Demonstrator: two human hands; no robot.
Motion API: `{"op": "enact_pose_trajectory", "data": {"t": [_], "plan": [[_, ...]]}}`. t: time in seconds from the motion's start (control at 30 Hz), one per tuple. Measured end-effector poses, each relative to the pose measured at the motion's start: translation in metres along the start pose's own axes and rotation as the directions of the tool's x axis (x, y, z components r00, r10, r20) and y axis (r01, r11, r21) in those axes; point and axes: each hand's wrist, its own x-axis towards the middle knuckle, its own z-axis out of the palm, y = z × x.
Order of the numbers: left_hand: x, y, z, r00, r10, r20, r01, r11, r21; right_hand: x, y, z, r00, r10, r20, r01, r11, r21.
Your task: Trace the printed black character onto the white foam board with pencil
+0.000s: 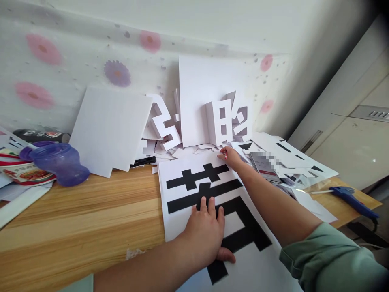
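A large white sheet with bold black strokes of a printed character (179,227) lies on the wooden table (91,219). My left hand (206,231) rests flat on it, fingers spread over the black shapes. At the sheet's far edge, my right hand (231,158) is closed in a pinch. Something small with a red and white bit shows at its fingers, too little to name. Behind that hand stands a white box-shaped character piece (217,121), in front of an upright white board (194,101). Paper scraps lie around its base.
Left, a white panel (109,129) leans on the wall near a purple cup (60,162) and a dark bottle (42,136). A black cutter knife (142,161) lies beside the panel. Right, a blue glue gun (352,200) sits at the table edge near cut sheets (300,158).
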Motion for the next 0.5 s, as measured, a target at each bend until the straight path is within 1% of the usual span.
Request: {"op": "enact_pose_trajectory", "data": {"t": [0.13, 0.23, 0.3, 0.37, 0.4, 0.43, 0.47, 0.5], "plan": [[-0.003, 0.0, -0.004, 1.0, 0.005, 0.022, -0.004, 0.999, -0.034, 0.006, -0.005, 0.008, 0.999, -0.026, -0.034, 0.027, 0.999, 0.033], [-0.004, 0.0, -0.005, 1.0, 0.01, 0.009, -0.01, 0.999, -0.04, 0.002, -0.01, 0.006, 0.998, -0.056, -0.02, 0.057, 0.993, 0.099], [-0.003, 0.0, -0.005, 1.0, 0.009, 0.021, -0.009, 1.0, -0.028, -0.008, -0.017, -0.002, 0.997, -0.081, 0.003, 0.079, 0.984, 0.159], [-0.002, 0.0, -0.003, 1.0, 0.011, 0.022, -0.01, 1.0, -0.021, -0.026, -0.025, -0.018, 0.992, -0.118, 0.052, 0.103, 0.967, 0.233], [-0.002, 0.0, -0.002, 1.0, 0.009, 0.02, -0.009, 1.0, -0.019, -0.038, -0.029, -0.029, 0.986, -0.142, 0.087, 0.114, 0.957, 0.268], [-0.001, 0.0, 0.0, 1.0, 0.004, 0.012, -0.004, 1.0, -0.018, -0.052, -0.032, -0.042, 0.965, -0.188, 0.18, 0.115, 0.929, 0.352], [0.0, 0.0, 0.002, 1.0, 0.004, -0.002, -0.004, 1.0, -0.01, -0.068, -0.034, -0.056, 0.93, -0.211, 0.301, 0.079, 0.914, 0.398], [0.0, -0.001, 0.004, 1.0, 0.01, -0.021, -0.01, 1.0, 0.002, -0.084, -0.035, -0.07, 0.874, -0.21, 0.439, 0.018, 0.915, 0.403]]}}
